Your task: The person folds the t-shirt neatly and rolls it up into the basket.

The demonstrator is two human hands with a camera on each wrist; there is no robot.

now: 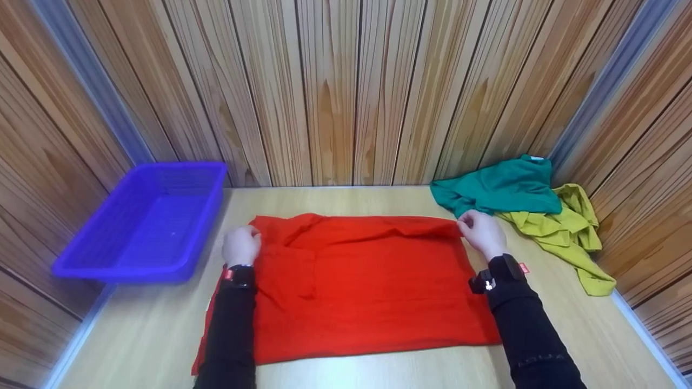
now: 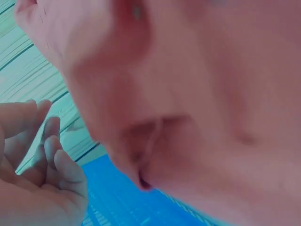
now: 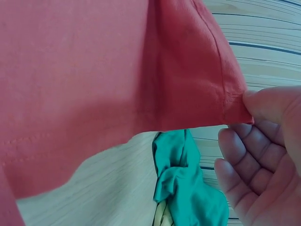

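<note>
A red shirt (image 1: 367,281) lies spread and folded over on the table, with a sleeve-shaped flap (image 1: 286,273) on its left part. My right hand (image 1: 484,233) pinches the shirt's far right corner between thumb and fingers; the right wrist view shows the stitched hem (image 3: 230,106) at that grip. At the far left edge of the shirt is my left hand (image 1: 241,246). In the left wrist view its fingers (image 2: 70,172) are loosely bent beside the cloth, with no fabric between them. The left forearm covers part of the shirt's left side.
A purple plastic basket (image 1: 186,265) stands at the left. In the far right corner a green garment (image 1: 503,186) lies partly over a crumpled yellow-green one (image 1: 562,237). Wood-patterned walls (image 1: 335,92) enclose the back and both sides.
</note>
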